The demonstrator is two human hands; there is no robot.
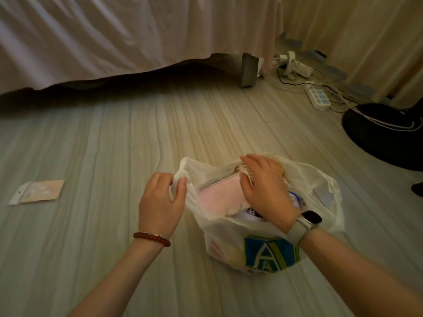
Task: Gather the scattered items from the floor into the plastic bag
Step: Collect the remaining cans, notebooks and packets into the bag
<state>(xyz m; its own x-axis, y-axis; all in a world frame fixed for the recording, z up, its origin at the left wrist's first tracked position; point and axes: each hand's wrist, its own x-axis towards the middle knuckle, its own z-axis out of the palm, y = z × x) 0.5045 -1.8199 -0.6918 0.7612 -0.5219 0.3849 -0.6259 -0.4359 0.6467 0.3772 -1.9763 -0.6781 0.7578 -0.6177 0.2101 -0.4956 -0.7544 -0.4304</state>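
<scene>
A white plastic bag [320,179] with a blue and green logo stands on the floor at centre right. My left hand [160,202] pinches the bag's left handle and holds the mouth apart. Inside the mouth lies a pink spiral notebook [219,195], partly sunk into the bag. My right hand [265,191] lies on the notebook's spiral edge with its fingers nearly straight, pressing on it. Other items sit deeper in the bag and are mostly hidden. A small flat packet [37,192] with a white header lies on the floor far to the left.
A bed with a hanging pale sheet [114,42] runs across the back, dark space beneath it. A power strip [319,97] with tangled cables lies at the back right beside a round black base [384,133]. Curtains hang at the right.
</scene>
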